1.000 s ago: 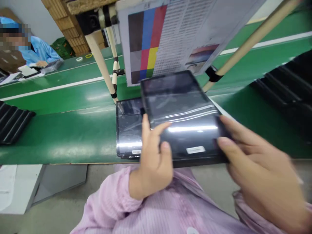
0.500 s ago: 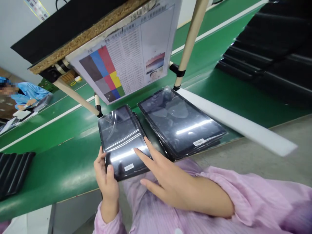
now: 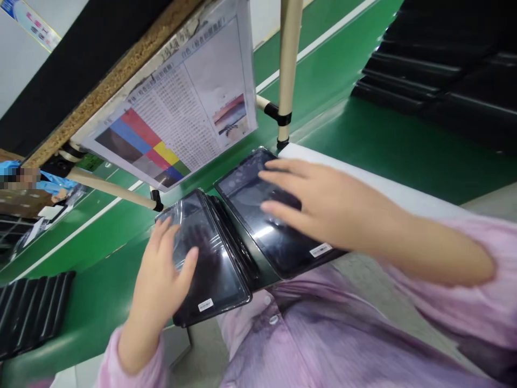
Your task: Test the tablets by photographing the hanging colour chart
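Observation:
Two stacks of dark flat tablets lie side by side on the green bench. My left hand [image 3: 163, 269], fingers apart, is over the left edge of the top left tablet [image 3: 205, 264]; I cannot tell whether it touches the screen. Above the right tablet [image 3: 258, 221] my right hand [image 3: 307, 199] is spread out with nothing in it, covering part of that screen. Each top tablet has a small white label near its front edge, and the left label [image 3: 205, 305] shows fully. Clear film seems to cover the left screen.
A printed sheet with colour blocks [image 3: 194, 102] hangs from a board on beige posts [image 3: 288, 64]. A white strip [image 3: 363, 183] lies right of the tablets. Black ribbed trays [image 3: 36, 307] sit left, and more black pieces [image 3: 444, 70] right. A person in blue [image 3: 56, 183] sits far left.
My left hand has let go of the left tablet's edge and opened over it. My right hand has moved rightward from the left tablet to above the right one. The view has shifted.

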`<state>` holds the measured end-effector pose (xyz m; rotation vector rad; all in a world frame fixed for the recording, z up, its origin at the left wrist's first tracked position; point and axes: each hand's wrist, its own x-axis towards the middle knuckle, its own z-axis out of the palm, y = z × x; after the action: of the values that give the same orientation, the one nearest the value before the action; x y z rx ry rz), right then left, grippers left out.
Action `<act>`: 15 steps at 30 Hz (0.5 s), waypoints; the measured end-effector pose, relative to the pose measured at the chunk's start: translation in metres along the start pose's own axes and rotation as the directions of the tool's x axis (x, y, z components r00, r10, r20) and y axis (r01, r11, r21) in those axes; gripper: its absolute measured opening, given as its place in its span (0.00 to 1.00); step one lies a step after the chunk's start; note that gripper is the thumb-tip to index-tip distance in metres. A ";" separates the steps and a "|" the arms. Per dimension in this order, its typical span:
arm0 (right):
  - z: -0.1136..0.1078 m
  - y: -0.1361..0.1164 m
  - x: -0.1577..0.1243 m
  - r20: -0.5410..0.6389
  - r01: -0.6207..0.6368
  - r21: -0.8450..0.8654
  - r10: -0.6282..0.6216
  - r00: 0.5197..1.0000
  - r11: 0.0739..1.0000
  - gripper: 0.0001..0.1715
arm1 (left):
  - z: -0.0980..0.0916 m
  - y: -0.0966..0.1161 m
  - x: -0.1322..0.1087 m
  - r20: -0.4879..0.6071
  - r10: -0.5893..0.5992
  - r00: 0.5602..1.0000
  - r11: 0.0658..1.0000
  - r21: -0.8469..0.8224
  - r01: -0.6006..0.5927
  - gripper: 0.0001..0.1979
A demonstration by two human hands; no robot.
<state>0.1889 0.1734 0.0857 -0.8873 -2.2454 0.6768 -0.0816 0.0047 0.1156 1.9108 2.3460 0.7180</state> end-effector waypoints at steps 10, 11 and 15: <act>0.036 0.105 0.043 -0.051 -0.286 0.135 0.295 0.954 0.949 0.37 | 0.073 0.006 0.120 0.121 -0.045 0.992 0.974 0.227 0.016 0.14; 0.037 0.105 0.041 -0.056 -0.291 0.150 0.302 0.952 0.945 0.37 | 0.073 0.006 0.118 0.118 -0.043 0.992 0.973 0.231 0.015 0.13; 0.029 0.089 0.042 -0.080 -0.278 0.109 0.287 0.955 0.954 0.35 | 0.072 0.010 0.114 0.121 -0.043 0.992 0.968 0.252 0.011 0.12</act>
<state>0.1813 0.2548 0.0233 -1.1806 -2.0026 0.8454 -0.0779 0.1360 0.0851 1.9439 2.4782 0.2985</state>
